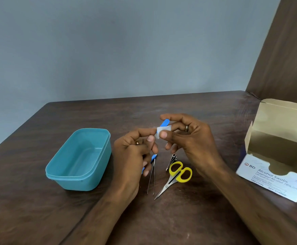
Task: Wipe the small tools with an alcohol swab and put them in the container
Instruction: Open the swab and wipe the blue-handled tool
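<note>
At frame centre, the left hand [135, 147] pinches a blue tool [164, 123] while right fingers [163, 134] fold the swab [162, 130] around it; best to rub its full length, gripping firmly.

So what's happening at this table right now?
A person is cleaning small tools. The left hand holds a blue-handled tool, while the right hand pinches a white swab around it. On the table lie tweezers, yellow-handled scissors, a small metal tool and another blue piece partly hidden by the left hand. The teal container holds nothing yet. An opened box of alcohol swabs sits at the right.
</note>
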The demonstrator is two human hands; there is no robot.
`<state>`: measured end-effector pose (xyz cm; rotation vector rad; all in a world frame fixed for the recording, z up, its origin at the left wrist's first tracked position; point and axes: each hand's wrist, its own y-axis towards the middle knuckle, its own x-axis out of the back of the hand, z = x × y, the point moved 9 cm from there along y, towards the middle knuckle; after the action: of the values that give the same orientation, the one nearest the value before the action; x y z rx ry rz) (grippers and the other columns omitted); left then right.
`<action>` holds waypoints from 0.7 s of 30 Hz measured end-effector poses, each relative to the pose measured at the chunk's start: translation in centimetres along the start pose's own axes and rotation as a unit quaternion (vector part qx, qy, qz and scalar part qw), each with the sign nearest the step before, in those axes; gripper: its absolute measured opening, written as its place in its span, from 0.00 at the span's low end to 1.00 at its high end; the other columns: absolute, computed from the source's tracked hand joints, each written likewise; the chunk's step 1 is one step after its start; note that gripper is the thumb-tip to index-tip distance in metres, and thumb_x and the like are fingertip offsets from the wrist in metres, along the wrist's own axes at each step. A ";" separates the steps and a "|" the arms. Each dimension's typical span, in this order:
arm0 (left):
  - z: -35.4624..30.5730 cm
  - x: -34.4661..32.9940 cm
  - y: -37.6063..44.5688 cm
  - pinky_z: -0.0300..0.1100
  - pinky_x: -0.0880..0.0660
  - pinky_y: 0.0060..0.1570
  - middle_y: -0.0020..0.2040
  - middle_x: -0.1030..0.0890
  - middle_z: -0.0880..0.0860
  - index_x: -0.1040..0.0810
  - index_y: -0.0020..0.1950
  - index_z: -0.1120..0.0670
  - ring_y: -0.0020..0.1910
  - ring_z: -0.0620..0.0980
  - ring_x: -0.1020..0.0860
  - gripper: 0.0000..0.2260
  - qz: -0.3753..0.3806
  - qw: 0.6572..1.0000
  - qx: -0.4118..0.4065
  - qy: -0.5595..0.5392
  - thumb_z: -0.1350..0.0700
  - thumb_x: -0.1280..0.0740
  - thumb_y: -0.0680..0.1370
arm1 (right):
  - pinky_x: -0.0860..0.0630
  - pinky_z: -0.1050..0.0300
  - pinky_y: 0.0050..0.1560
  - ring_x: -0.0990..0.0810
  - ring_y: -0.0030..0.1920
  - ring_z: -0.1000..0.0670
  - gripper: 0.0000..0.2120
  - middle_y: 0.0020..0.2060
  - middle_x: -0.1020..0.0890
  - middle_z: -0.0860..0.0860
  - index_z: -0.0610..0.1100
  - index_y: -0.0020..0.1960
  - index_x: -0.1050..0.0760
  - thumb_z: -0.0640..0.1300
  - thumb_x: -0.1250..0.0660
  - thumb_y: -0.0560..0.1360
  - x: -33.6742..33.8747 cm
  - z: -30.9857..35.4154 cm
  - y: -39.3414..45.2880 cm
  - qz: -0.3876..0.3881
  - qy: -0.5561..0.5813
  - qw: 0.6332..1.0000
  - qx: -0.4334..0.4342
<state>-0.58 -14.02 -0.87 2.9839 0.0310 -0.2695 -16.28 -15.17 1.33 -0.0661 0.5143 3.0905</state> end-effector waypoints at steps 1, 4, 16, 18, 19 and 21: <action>0.3 -0.1 0.1 0.35 0.38 0.20 0.31 0.23 0.56 0.16 0.48 0.57 0.20 0.45 0.39 0.11 0.012 1.000 0.022 -0.017 0.67 0.36 0.79 | 0.24 0.56 0.29 0.20 0.29 0.47 0.17 0.37 0.15 0.50 0.47 0.55 0.18 0.40 0.23 0.67 0.0 0.1 0.0 0.002 0.001 1.000 0.002; 0.9 -0.5 0.1 0.34 0.39 0.19 0.31 0.25 0.55 0.16 0.49 0.57 0.20 0.45 0.40 0.12 0.052 0.994 0.077 -0.065 0.67 0.38 0.78 | 0.23 0.56 0.29 0.21 0.30 0.47 0.13 0.39 0.13 0.47 0.46 0.52 0.17 0.39 0.24 0.68 0.2 0.4 0.0 0.005 0.006 1.000 0.006; 0.6 -1.9 0.0 0.39 0.28 0.21 0.34 0.23 0.58 0.19 0.59 0.62 0.21 0.45 0.34 0.11 0.141 0.983 0.085 -0.083 0.65 0.38 0.80 | 0.25 0.53 0.31 0.21 0.31 0.48 0.05 0.34 0.16 0.46 0.42 0.44 0.17 0.43 0.28 0.72 1.0 0.4 0.0 -0.008 0.029 1.000 -0.005; 0.5 -1.9 0.0 0.40 0.26 0.23 0.35 0.21 0.60 0.19 0.58 0.61 0.21 0.46 0.32 0.11 0.145 0.984 0.072 -0.071 0.64 0.37 0.80 | 0.24 0.53 0.31 0.21 0.32 0.48 0.03 0.35 0.16 0.46 0.42 0.44 0.17 0.40 0.29 0.74 1.1 0.3 0.1 -0.013 0.028 0.999 -0.009; 0.5 -1.9 0.0 0.41 0.25 0.23 0.36 0.21 0.60 0.18 0.58 0.60 0.21 0.46 0.32 0.10 0.144 0.985 0.068 -0.066 0.64 0.37 0.80 | 0.24 0.52 0.31 0.21 0.33 0.49 0.02 0.36 0.16 0.46 0.41 0.45 0.17 0.39 0.28 0.74 1.1 0.3 0.1 -0.014 0.029 0.999 -0.011; 0.4 -1.9 0.1 0.42 0.24 0.24 0.36 0.20 0.60 0.18 0.57 0.60 0.21 0.47 0.31 0.10 0.139 0.986 0.062 -0.062 0.64 0.37 0.80 | 0.23 0.51 0.32 0.21 0.33 0.49 0.03 0.37 0.16 0.46 0.42 0.46 0.16 0.37 0.26 0.72 1.1 0.3 0.1 -0.012 0.029 0.999 -0.016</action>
<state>-2.55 -14.17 -0.94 3.0350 -0.4262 -0.4339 -17.39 -15.20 1.58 -0.1615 0.4615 3.0823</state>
